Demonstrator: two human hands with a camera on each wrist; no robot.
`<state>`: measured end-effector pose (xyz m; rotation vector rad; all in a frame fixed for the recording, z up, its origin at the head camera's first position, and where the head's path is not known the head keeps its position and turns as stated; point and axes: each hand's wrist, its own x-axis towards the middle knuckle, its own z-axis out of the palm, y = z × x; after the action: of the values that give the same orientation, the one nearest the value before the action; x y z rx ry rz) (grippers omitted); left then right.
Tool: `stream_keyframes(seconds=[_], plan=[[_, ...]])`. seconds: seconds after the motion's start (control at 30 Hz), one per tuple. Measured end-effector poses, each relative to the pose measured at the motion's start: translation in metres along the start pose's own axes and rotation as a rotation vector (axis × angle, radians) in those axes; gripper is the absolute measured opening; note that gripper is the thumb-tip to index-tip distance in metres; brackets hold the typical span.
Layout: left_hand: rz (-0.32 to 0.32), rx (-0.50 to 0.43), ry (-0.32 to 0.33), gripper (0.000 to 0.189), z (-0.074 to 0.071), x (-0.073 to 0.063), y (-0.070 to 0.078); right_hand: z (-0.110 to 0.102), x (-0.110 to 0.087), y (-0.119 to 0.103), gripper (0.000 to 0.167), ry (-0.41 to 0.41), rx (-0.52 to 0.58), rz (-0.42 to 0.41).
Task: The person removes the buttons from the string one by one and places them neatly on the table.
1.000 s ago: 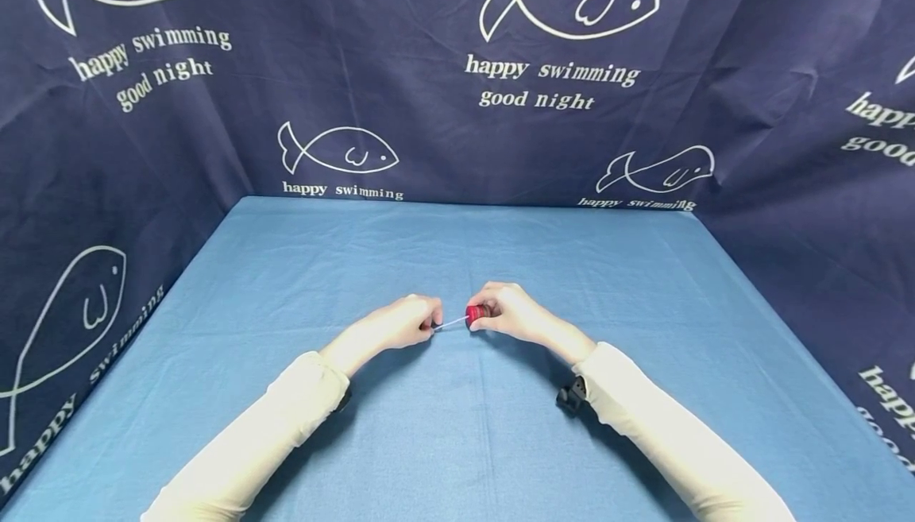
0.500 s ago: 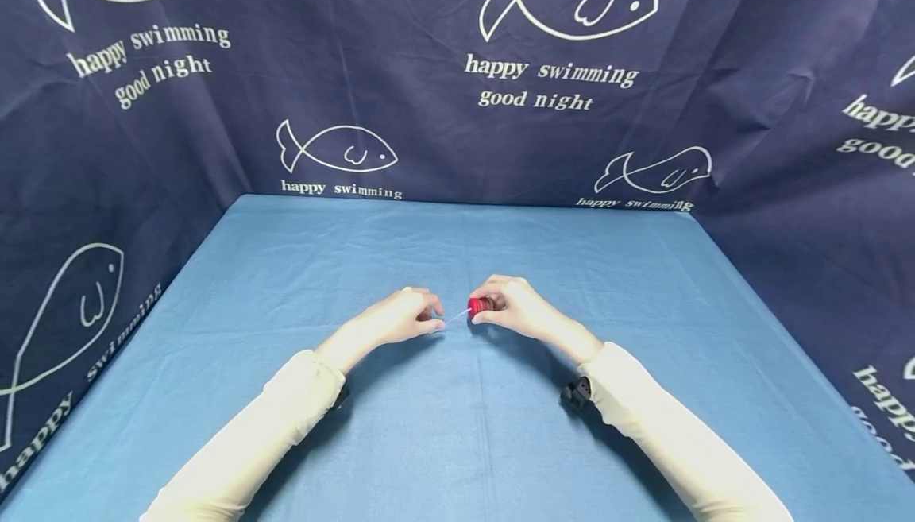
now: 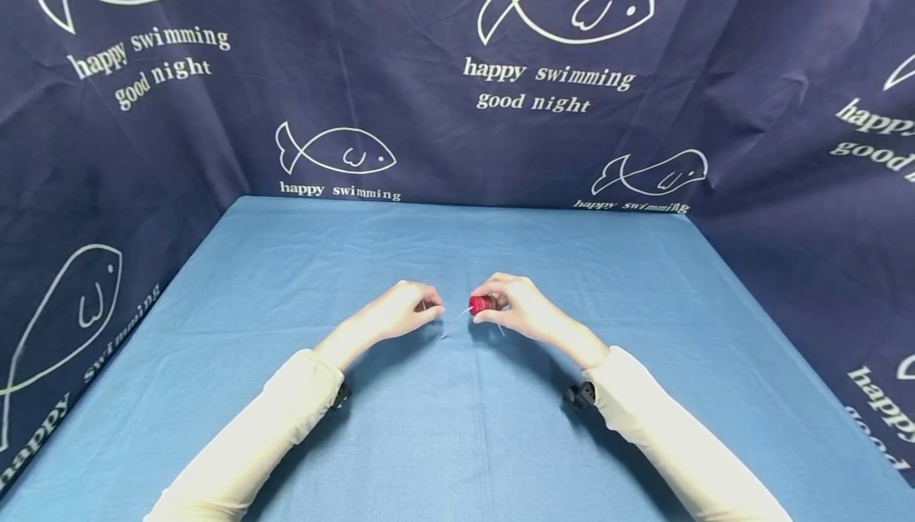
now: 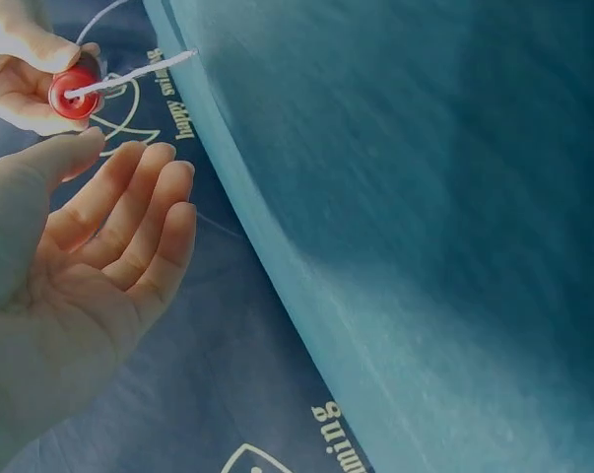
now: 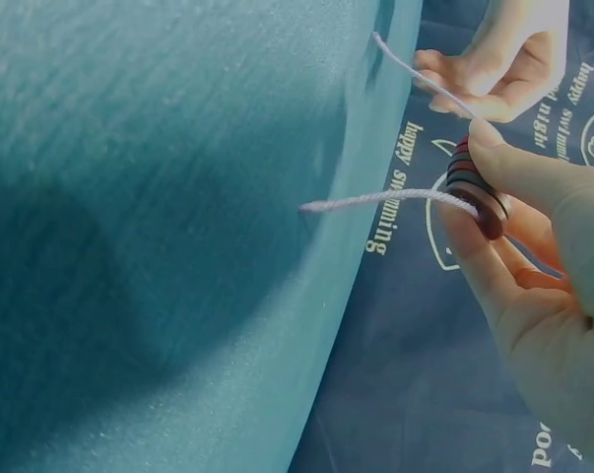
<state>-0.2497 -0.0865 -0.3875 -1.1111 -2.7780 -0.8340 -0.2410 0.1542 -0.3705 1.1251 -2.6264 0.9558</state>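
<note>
Button stack [image 5: 465, 175]: partly covered by right grip [image 3: 527, 307]; count, from where I stand, untellable. White cord [image 5: 356, 200]: midsection hidden inside stack. Cream sleeves [image 3: 246, 435]: cut off below. Backdrop lettering [image 3: 874, 120]: cropped, far right.

Head view faces forward-down; near wrist views share both hands [image 3: 400, 312] [image 3: 527, 307].

Toward the worktop's [image 3: 457, 442] left edge, the left sleeve [image 3: 250, 435] was pale cream, softly creased; toward the right edge, the right sleeve [image 3: 686, 435] matched. A small black device [image 3: 581, 396] showed beside each cuff [image 3: 604, 375].
</note>
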Motion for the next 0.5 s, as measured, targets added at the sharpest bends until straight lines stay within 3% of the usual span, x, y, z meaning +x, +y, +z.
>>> stream_keyframes(seconds=[0.5], plan=[[-0.037, -0.053, 0.103, 0.015, 0.0047, 0.008, 0.0083, -0.0052, -0.0032, -0.0055, 0.032, 0.031, 0.003, -0.002]])
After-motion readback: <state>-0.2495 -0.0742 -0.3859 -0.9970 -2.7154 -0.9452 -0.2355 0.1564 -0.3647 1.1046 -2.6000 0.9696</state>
